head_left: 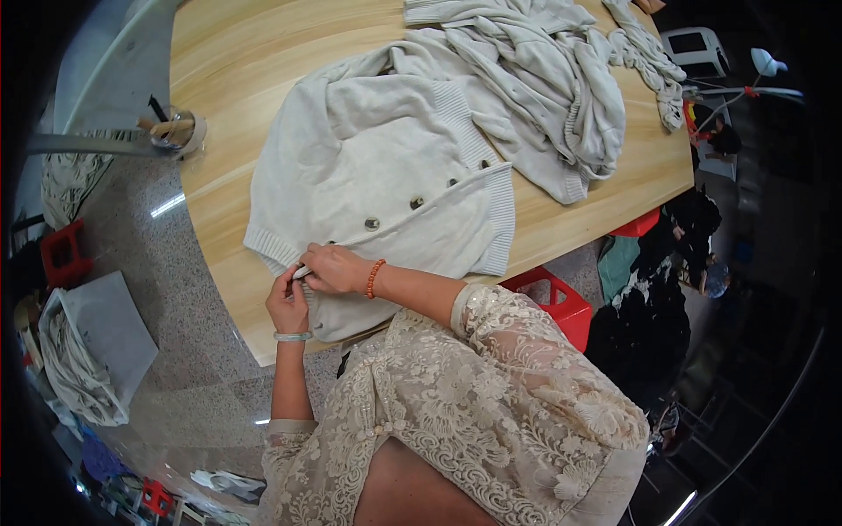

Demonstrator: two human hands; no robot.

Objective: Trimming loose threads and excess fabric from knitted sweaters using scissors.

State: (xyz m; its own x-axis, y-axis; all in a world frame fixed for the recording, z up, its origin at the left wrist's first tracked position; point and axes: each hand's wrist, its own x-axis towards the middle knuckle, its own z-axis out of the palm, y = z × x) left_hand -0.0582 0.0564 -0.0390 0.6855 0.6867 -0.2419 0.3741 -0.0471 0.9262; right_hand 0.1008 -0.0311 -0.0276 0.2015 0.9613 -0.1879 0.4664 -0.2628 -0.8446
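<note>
A pale grey knitted cardigan (377, 158) lies spread out in front of me, with several dark buttons along its front band and ribbed trim at its ends. At its near left corner my left hand (288, 302), a pale bangle on the wrist, is closed with fingertips pinching the edge. Close against it, my right hand (336, 268) is closed on the same edge, an orange bead bracelet on its wrist. A small light piece shows between the fingers; whether it is fabric or a separate item is unclear. The right hand covers part of the button band.
More pale knitwear (544, 79) is heaped farther back on the wooden table (228, 53). A clear cup of tools (180, 131) sits at the left edge. Red stools (561, 307) stand right, and a bin of garments (83, 351) is on the left floor.
</note>
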